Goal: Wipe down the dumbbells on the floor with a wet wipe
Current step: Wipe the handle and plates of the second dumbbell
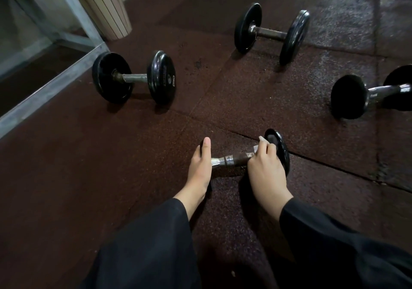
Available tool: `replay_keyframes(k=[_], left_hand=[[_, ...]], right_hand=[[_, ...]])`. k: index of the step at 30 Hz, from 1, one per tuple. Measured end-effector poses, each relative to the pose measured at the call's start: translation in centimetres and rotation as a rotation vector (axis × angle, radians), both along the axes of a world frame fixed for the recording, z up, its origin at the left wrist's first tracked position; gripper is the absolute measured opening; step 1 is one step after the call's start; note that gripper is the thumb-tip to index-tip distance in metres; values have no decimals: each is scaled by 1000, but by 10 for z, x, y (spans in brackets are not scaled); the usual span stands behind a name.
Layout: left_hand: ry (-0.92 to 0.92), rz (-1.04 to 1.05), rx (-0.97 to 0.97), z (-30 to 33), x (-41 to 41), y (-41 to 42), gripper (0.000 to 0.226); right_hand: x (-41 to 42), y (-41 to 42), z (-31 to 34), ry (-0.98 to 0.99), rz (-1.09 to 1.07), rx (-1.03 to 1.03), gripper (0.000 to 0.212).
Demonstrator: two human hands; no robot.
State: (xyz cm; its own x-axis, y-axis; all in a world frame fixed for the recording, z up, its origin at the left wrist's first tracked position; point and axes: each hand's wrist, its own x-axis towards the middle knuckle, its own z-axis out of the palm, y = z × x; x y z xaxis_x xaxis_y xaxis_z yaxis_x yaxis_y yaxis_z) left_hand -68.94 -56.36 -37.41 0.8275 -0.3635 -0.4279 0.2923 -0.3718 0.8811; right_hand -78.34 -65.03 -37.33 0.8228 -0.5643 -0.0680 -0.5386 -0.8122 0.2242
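A small black dumbbell (pixel 234 159) with a metal bar lies on the dark rubber floor right in front of me. My left hand (pixel 200 168) grips its left plate, thumb over the top, hiding most of that plate. My right hand (pixel 265 168) presses a white wet wipe (pixel 256 148) against the bar's right end, next to the right plate (pixel 278 146). Three more black dumbbells lie farther off: one at the left (pixel 133 78), one at the back (pixel 270 33), one at the right edge (pixel 370 95).
A grey metal frame (pixel 51 83) runs along the floor at the left, with a slatted beige bin (pixel 104 5) behind it. The rubber floor tiles (pixel 245 101) show seams. My black sleeves fill the bottom of the view.
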Motion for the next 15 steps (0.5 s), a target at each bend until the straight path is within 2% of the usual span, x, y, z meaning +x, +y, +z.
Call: replay_keyframes(k=[7,11,13,15], left_hand=[[16,0,4,2,0,-1,58],[32,-7,17,6,0,-2,58],[25,-37,80,12,0,-2,61],[-20,-99,225,25,1,-1,71]], right_hand=[[19,-14,-1,-1,64,-20,43],[18,-15,0,136,107,-55,35],[18,-19,7,171,100,-14,35],[17,-21,25,191,175,37,27]])
